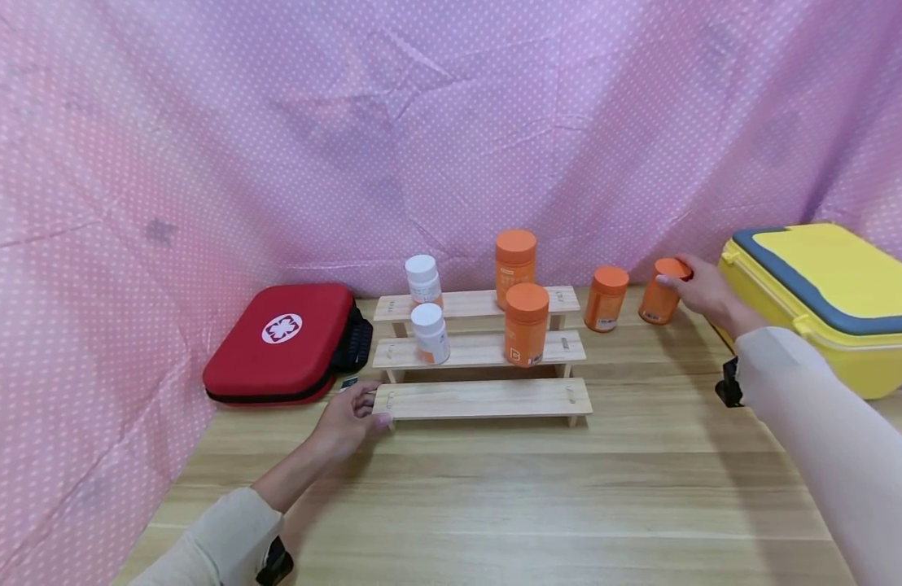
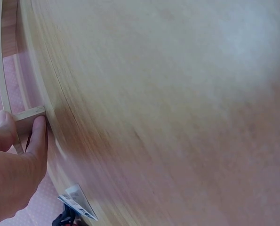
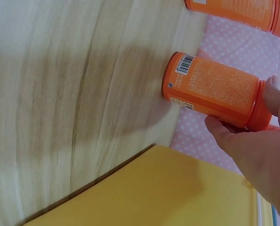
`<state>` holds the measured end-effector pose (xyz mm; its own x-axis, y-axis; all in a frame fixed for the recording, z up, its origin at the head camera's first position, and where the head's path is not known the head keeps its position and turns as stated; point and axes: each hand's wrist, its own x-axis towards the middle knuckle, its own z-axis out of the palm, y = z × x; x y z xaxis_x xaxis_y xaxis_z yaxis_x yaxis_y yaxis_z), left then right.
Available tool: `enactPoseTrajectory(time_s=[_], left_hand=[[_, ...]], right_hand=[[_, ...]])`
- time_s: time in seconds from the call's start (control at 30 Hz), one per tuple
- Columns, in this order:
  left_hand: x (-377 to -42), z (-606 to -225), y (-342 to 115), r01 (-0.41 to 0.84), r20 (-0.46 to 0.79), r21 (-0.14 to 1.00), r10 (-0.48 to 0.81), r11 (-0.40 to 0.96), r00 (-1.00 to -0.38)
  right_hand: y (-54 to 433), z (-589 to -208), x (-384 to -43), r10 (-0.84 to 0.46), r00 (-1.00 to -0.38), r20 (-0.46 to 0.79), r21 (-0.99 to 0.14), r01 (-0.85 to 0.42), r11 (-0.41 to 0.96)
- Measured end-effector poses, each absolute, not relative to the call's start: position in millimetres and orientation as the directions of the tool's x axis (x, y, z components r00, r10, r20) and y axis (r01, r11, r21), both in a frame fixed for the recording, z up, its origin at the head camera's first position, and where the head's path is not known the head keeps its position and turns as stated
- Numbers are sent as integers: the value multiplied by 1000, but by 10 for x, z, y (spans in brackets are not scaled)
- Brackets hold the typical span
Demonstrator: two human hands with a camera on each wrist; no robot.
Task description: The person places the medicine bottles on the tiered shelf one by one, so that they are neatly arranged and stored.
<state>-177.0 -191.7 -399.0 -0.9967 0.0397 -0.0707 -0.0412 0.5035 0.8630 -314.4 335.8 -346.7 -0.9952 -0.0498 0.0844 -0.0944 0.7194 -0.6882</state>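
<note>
My right hand grips an orange bottle by its cap, thumb on one side and fingers on the other. The held bottle is at or just above the tabletop; I cannot tell which. Beside it stands a similar orange bottle. At the three-tier wooden stand, my left hand pinches the left end of the lowest tier; the left wrist view has its fingers against a leg. Two white-capped bottles and two larger orange bottles occupy the upper two tiers.
A red first-aid case lies left of the stand, with a small folded paper near it. To the right is a yellow box with a grey-trimmed lid. Pink dotted cloth hangs behind the wooden table.
</note>
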Motion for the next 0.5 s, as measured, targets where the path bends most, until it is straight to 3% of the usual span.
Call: enactPoseTrajectory(time_s=[0.27,0.5], left_hand=[[-1773,-3990,-1911,-44,-77,854,42,518,-996],[-1770,-4009,-1933,-37,-67,876,47,480,-997]], right_hand=[[3355,-3444,-3066,-83,-984,156,-641,-164,749],[3270,-3329,-2700,-172,-951,257,-575,-294,763]])
